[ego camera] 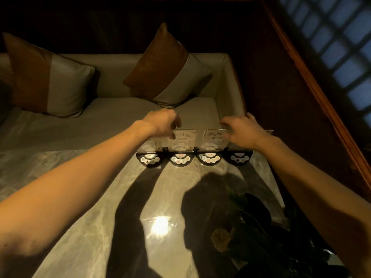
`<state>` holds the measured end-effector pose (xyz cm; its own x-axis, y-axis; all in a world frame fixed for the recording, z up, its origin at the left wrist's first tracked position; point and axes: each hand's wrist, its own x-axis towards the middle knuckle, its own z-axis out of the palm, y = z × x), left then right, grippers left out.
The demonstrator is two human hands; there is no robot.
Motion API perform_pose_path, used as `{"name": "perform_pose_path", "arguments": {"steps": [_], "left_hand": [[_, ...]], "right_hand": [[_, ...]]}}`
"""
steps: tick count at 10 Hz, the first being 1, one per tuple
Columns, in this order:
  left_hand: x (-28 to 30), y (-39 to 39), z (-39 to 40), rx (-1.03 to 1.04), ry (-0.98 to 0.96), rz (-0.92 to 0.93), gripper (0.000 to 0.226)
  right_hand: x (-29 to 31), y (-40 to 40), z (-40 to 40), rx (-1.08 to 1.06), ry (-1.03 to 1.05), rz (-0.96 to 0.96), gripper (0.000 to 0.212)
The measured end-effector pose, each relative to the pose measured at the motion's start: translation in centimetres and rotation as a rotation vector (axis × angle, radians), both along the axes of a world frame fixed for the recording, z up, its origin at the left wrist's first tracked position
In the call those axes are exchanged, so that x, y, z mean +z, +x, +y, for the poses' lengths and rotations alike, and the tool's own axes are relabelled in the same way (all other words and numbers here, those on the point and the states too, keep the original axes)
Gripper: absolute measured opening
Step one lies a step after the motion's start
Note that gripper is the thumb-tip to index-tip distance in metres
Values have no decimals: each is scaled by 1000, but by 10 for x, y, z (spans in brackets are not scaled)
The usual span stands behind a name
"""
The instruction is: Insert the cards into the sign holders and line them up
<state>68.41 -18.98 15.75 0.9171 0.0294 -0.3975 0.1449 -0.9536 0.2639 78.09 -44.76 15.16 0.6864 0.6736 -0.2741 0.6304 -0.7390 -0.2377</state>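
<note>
Several clear sign holders with black half-round bases stand side by side along the far edge of the marble table. The second holder shows a card marked E09, and the third holder a card marked E10. My left hand reaches over the leftmost holder with its fingers curled at the holder's top edge. My right hand covers the top of the rightmost holder, fingers spread and bent over it. Whether either hand pinches a holder is hidden by the hands themselves.
A grey sofa with two brown-and-grey cushions lies just behind the table. A dark potted plant stands at the near right of the table. A wooden lattice window frame runs along the right.
</note>
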Motion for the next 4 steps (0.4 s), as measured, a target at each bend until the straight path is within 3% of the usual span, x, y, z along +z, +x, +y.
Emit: {"name": "perform_pose_path", "arguments": {"steps": [1,2,4], "left_hand": [[-8,-8,-1,-25,22,-78,29],[-11,-15,-3,-44,30,-90,32],[-5,-31,1,7,24,-134,54]], "right_hand": [[-6,-9,10,19,-72,37,34],[-5,-15,12,-8,-68,73,32],[1,-34,21,3,-64,-3,50]]}}
